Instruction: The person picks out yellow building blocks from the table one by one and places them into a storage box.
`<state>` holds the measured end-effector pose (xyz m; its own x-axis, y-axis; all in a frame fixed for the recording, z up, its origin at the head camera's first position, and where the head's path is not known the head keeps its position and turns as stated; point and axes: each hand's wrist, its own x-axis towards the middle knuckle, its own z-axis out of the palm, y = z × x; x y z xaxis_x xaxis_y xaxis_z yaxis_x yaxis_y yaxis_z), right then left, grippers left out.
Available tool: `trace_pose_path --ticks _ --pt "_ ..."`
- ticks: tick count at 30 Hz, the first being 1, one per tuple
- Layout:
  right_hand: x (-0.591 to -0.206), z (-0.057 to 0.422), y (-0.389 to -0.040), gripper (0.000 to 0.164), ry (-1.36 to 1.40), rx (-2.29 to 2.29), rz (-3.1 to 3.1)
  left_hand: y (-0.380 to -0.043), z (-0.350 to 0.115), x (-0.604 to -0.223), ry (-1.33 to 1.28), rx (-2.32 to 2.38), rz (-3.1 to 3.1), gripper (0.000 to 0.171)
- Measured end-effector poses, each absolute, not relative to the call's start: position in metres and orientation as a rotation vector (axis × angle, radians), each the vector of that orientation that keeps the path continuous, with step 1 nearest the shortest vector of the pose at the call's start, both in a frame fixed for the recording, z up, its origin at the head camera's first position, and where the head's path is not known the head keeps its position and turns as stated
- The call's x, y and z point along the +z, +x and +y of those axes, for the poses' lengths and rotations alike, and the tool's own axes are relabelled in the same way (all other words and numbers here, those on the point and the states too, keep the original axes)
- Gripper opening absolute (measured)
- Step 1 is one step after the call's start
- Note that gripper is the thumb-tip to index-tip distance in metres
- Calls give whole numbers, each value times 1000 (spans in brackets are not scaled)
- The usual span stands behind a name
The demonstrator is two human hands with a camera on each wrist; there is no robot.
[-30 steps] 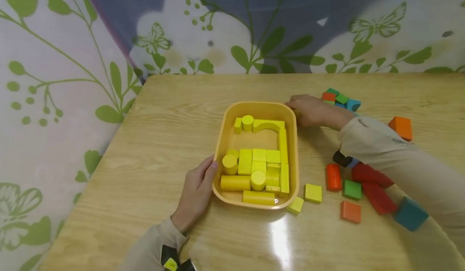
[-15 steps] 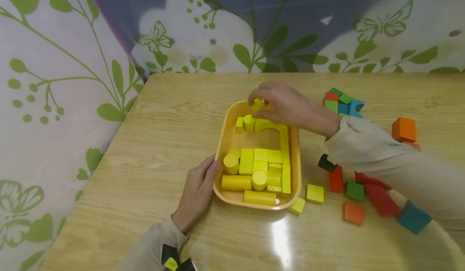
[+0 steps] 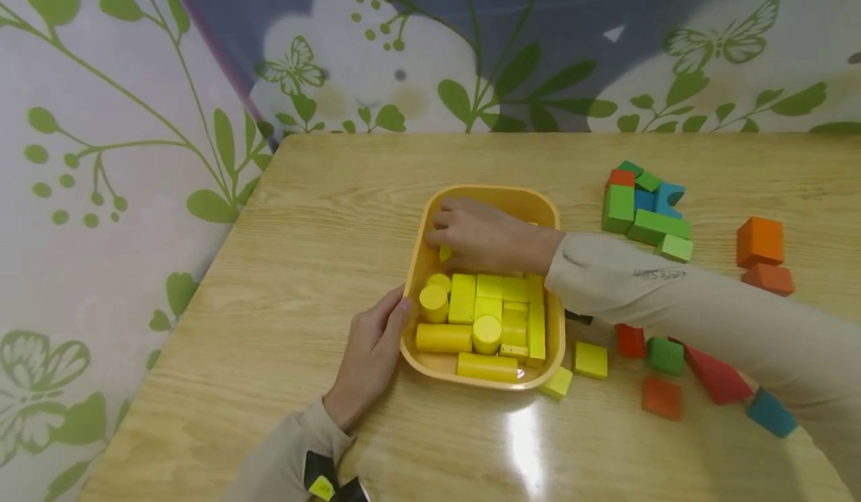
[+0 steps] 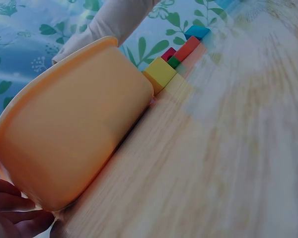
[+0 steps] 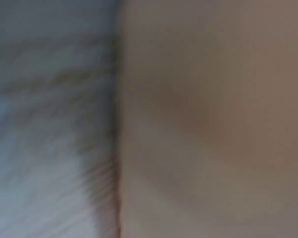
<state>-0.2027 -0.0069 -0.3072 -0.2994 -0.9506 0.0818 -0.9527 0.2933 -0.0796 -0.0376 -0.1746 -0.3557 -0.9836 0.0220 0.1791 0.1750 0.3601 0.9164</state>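
Observation:
A yellow-orange plastic tray (image 3: 407,315) stands on the table, with several yellow wooden blocks packed along its near side, among them an upright cylinder (image 3: 487,333) and a lying cylinder (image 3: 444,337). At the tray's left side, my left hand (image 3: 366,356) grips the wall with the thumb at the rim; its curled fingers (image 4: 15,206) show by the tray's lower corner in the left wrist view. My right hand (image 3: 480,234) is inside the far part of the tray, fingers bent over a small yellow block (image 3: 445,252), mostly hidden. The right wrist view is too blurred to read.
Two flat yellow blocks, one a square block (image 3: 590,360), lie by the tray's near right corner. Green, blue and red blocks (image 3: 659,227) cluster at the back right. Orange blocks (image 3: 760,242) sit farther right. The right forearm (image 3: 673,293) crosses above loose blocks.
My right hand came from beyond the tray's far right corner, carried a small yellow block over the rim and moved down into the tray's far left part. The left hand keeps its grip.

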Motion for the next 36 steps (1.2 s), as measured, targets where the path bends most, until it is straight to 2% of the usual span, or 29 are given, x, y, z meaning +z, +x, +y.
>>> trace_pose_path --ticks 10,22,30,36 --pt "-313 -1 -208 26 1831 253 -2449 -39 -174 -354 -173 -1692 -2476 40" --pt "-317 2 -210 34 1777 317 -2513 -38 -175 -356 -189 -1685 -2475 40" --pt "-315 1 -211 24 1770 349 -2573 -38 -175 -357 -189 -1684 -2480 40" --pt "-311 0 -213 29 1820 340 -2545 -39 -176 -357 -186 -1660 -2490 39"
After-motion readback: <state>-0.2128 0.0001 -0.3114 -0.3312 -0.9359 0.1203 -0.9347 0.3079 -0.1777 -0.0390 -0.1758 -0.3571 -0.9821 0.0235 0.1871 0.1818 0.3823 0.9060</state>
